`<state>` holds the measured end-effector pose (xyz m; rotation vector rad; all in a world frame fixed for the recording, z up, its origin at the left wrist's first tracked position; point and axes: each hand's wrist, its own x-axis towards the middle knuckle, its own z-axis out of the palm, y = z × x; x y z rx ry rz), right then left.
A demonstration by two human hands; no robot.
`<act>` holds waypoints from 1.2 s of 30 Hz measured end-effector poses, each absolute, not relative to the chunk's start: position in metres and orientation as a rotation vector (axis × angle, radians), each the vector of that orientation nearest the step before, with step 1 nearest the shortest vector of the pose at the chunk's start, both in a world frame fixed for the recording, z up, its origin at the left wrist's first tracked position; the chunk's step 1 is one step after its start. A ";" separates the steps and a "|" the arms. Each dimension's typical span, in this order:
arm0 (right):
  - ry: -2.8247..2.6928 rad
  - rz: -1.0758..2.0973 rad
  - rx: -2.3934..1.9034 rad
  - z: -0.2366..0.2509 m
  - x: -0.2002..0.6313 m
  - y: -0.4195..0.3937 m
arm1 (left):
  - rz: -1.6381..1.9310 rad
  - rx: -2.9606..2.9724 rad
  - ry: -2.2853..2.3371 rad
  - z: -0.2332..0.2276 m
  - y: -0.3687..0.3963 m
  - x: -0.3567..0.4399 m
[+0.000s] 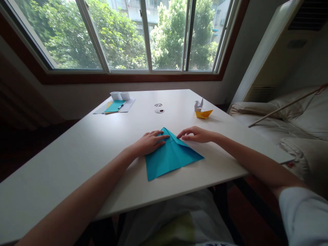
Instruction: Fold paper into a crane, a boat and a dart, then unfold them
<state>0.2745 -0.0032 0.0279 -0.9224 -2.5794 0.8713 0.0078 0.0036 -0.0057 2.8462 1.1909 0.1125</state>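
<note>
A teal paper [170, 157], folded into a triangle with its point away from the person, lies flat on the white counter [77, 150] near its front edge. The left hand [150, 142] rests palm down on the paper's left slope, its fingers [161, 137] stretched out flat and pressing toward the point, gripping nothing. The right hand [196, 134] lies just beside the point on the right, fingers [182, 136] extended and low, their tips touching the folded edge, likewise holding nothing. Farther back on the right stand a small white crane [198, 104] and, touching it in front, a yellow boat [204, 113]. Near the counter's middle are two small round marks [159, 108]. At the back left lies a sheet stack [115, 106] with teal paper and a pen on top, and two white paper boxes [119, 95] behind it. A window [133, 34] shows trees; a bed [294, 119] sits to the right.
</note>
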 end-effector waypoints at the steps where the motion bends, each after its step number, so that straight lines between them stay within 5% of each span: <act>1: -2.608 0.821 -0.898 0.027 0.273 -0.004 | 0.113 2.849 1.191 -0.006 0.003 0.008; 8: -2.791 0.381 -0.688 0.019 0.266 -0.009 | 0.204 2.799 1.255 -0.008 0.003 0.009; 15: -2.774 0.405 -0.662 0.012 0.268 -0.003 | 0.134 2.850 1.204 -0.007 0.002 0.008; 36: -2.775 -0.063 -1.261 0.006 0.206 0.086 | 0.172 2.888 1.208 -0.008 0.002 0.004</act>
